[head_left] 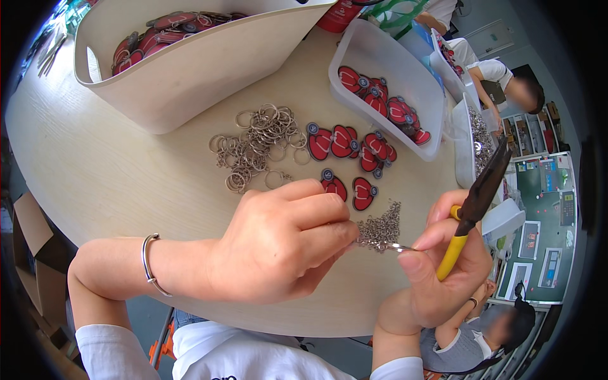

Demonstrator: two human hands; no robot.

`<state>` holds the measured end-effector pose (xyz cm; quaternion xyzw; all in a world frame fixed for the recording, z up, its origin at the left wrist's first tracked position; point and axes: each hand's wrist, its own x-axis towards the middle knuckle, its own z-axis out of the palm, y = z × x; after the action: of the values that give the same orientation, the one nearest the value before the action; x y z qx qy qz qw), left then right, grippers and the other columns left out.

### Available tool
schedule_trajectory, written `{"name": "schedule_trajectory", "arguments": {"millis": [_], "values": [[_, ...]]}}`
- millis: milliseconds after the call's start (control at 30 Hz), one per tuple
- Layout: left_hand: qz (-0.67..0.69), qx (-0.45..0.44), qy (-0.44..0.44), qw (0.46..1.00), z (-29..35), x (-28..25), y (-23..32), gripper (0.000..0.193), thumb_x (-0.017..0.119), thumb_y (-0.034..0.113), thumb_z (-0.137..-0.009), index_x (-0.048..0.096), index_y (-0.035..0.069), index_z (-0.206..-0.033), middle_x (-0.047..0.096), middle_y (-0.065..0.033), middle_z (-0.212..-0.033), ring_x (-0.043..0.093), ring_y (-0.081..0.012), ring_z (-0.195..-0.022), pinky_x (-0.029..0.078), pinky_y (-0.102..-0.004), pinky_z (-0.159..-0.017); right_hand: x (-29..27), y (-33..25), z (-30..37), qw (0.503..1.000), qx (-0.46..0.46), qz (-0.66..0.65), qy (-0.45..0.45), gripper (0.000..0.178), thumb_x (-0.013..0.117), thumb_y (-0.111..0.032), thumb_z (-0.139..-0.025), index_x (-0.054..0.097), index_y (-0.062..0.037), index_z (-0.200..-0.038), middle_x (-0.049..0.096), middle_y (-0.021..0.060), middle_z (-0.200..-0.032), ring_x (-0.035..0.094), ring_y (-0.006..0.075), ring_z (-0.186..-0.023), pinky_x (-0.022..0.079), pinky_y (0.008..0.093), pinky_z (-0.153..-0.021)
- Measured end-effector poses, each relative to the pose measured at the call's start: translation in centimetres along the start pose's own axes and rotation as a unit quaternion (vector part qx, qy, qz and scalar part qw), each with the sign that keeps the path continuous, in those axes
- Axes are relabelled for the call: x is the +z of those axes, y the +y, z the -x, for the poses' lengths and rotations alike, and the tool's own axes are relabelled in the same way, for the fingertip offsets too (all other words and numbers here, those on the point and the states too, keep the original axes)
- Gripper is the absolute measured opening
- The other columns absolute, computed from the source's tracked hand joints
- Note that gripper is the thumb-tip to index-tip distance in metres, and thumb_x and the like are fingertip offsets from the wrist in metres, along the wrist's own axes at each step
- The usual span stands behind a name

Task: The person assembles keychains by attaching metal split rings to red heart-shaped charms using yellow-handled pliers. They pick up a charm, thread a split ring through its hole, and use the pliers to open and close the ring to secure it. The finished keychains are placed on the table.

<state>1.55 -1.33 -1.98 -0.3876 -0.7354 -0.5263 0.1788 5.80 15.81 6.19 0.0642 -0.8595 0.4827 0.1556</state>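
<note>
Pinches slim metal ring [401, 247] in right hand [447, 278], near grainy link heap [385, 223]; cradles yellow-handled pliers [469, 218] right of it. Presses left hand [282, 240] together at fingertips, left of heap; cannot tell on what.

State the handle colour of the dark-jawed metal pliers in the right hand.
The pliers have yellow handles, clearest in the head view.

This looks like an assembly workshop. Bins [190, 82] of red charms [375, 100] and heaped key rings [259, 136] share the tabletop [158, 180], with pliers [467, 218] in hand, other people [497, 71] nearby and a green notice board [538, 206]
</note>
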Motion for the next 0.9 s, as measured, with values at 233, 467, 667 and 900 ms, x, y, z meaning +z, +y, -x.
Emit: {"name": "schedule_trajectory", "arguments": {"millis": [233, 467, 667, 900], "values": [[-0.005, 0.010, 0.010, 1.000, 0.1, -0.3, 0.2, 0.027, 0.078, 0.000, -0.056, 0.067, 0.002, -0.081, 0.059, -0.0052, -0.076, 0.050, -0.0182, -0.056, 0.038, -0.0285, -0.045, 0.1, 0.3, -0.1, 0.999, -0.021, -0.017, 0.017, 0.029, 0.084, -0.011, -0.061, 0.063, 0.0035, -0.074, 0.054, 0.0116, -0.093, 0.052, 0.0142, -0.074, 0.040, 0.0234, -0.065], [-0.011, 0.023, 0.011, 1.000, 0.1, -0.2, 0.2, 0.027, 0.078, -0.001, -0.056, 0.067, 0.002, -0.080, 0.059, -0.0055, -0.076, 0.049, -0.0175, -0.055, 0.037, -0.0283, -0.043, 0.2, 0.7, -0.1, 0.999, -0.022, -0.012, 0.034, 0.029, 0.084, -0.012, -0.060, 0.062, 0.0029, -0.072, 0.053, 0.0100, -0.090, 0.050, 0.0135, -0.071, 0.040, 0.0236, -0.066], [-0.040, 0.048, 0.067, 0.996, -0.6, -1.0, -0.1, 0.029, 0.075, -0.004, -0.053, 0.067, 0.000, -0.080, 0.060, -0.0070, -0.077, 0.048, -0.0184, -0.055, 0.039, -0.0278, -0.046, -0.7, 0.1, -0.2, 0.999, 0.003, 0.026, 0.026, 0.032, 0.084, -0.012, -0.058, 0.061, 0.0053, -0.070, 0.050, 0.0090, -0.087, 0.052, 0.0136, -0.068, 0.042, 0.0221, -0.059], [-0.142, 0.154, 0.078, 0.975, -1.7, -3.5, 0.3, 0.035, 0.071, -0.005, -0.052, 0.069, 0.000, -0.086, 0.062, -0.0070, -0.083, 0.052, -0.0186, -0.063, 0.043, -0.0268, -0.053, -2.1, 0.8, -0.5, 0.987, -0.106, 0.095, -0.075, 0.050, 0.086, -0.036, -0.052, 0.059, 0.0033, -0.068, 0.053, 0.0092, -0.084, 0.052, 0.0177, -0.064, 0.044, 0.0260, -0.054]]}}
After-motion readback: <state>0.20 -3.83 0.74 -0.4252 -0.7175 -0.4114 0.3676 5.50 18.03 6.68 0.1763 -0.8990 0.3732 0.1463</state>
